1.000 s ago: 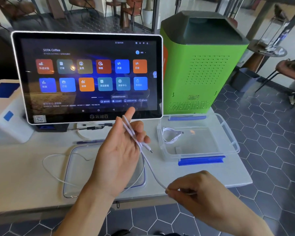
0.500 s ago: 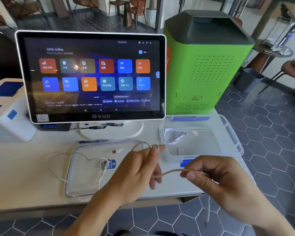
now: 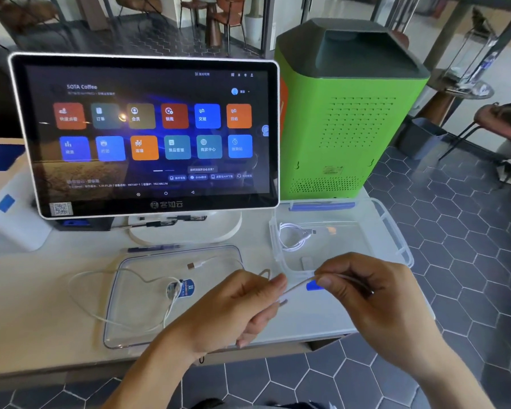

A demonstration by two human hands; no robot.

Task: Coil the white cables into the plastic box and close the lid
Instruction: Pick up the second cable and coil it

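Clear glossy plastic box [image 3: 393,231] and lid [image 3: 121,320]; smooth white cable [image 3: 101,315]; glossy glass screen [image 3: 148,134] reflecting light; matt white table [image 3: 27,305].

The big white-framed touch screen [image 3: 143,134] shows "SOTA Coffee" in white letters near its top left. Coloured square buttons below carry small signs too blurry to read. A square QR code [image 3: 60,208] sits on the frame's bottom left corner.
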